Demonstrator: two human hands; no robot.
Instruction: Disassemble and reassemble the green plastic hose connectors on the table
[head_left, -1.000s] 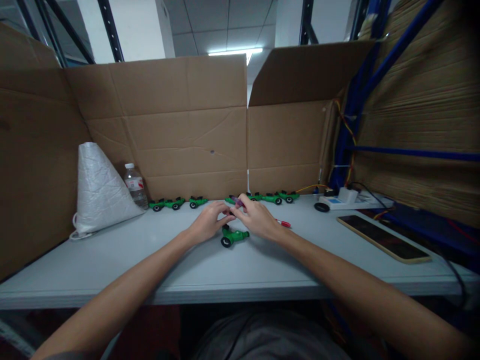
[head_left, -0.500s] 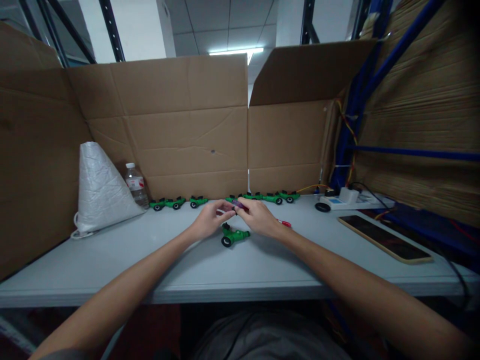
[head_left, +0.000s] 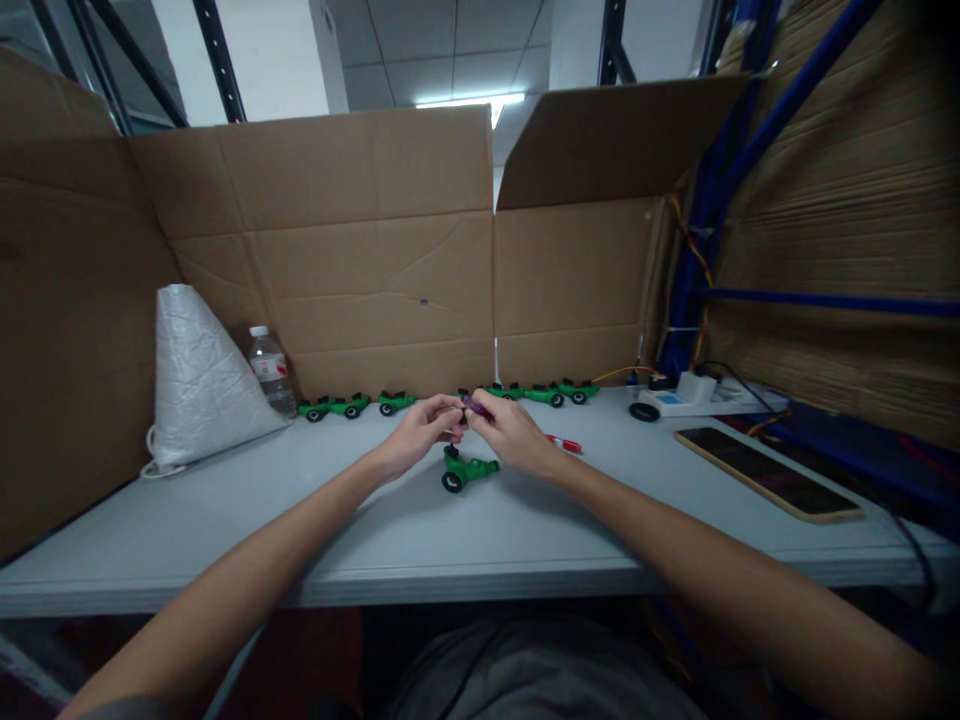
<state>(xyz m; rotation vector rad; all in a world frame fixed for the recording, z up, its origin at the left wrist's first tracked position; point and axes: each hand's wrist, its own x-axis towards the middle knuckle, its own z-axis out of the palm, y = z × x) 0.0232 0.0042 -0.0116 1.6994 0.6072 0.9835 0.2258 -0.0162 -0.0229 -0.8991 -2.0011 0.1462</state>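
My left hand and my right hand meet above the middle of the table. Between the right thumb and fingers is a small purple piece, too small to tell its kind. The left fingers are closed at its left end, beside a dark bit; what they grip is mostly hidden. Just below the hands, a green toy car part with a black-and-white wheel rests on the tabletop. A red-and-white pen-like tool lies right of the right hand, partly covered by it.
Several green toy cars line the table's back edge. A silver padded bag and a water bottle stand at left. On the right are a phone, a power strip and a black disc. Cardboard walls enclose the table.
The left fingers have shifted slightly and bent closer around the small piece. More of the red tool shows beside the right hand. The green car part has stayed in place.
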